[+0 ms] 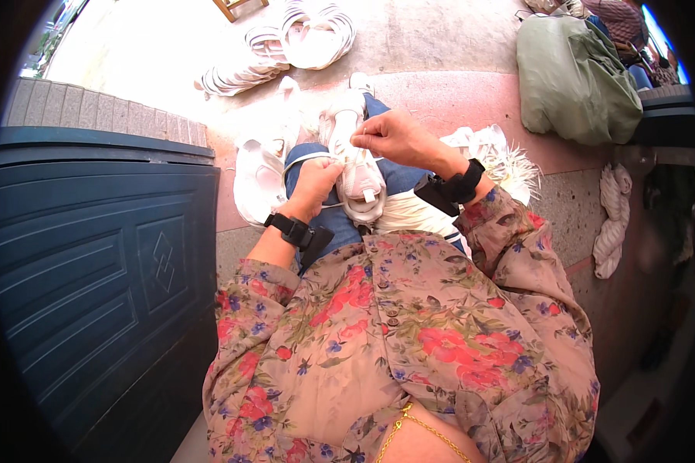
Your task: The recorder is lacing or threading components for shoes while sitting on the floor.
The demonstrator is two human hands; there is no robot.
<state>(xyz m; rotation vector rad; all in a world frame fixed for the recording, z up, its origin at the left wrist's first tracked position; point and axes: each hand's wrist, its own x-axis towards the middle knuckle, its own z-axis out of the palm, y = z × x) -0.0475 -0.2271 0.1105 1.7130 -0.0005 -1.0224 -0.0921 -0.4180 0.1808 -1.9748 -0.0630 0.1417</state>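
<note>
A pale sneaker (363, 184) rests on my lap between my two hands, over my blue jeans. My left hand (316, 184) is closed in a pinch on a white shoelace (305, 157), which loops out beside the shoe's left edge. Over the shoe's right side, my right hand (403, 140) is closed with thumb and forefinger together; what it pinches is too small to make out. A bunch of cream laces (418, 213) lies across my right thigh, next to the sneaker.
More white shoes (259, 182) lie on the left, and a white pile with fringed laces (510, 158) on the right. Striped bundles (316, 37) sit farther out. A green sack (567, 81), a twisted white bundle (614, 220) and a blue door (104, 255) flank me. Another person (622, 21) is at far right.
</note>
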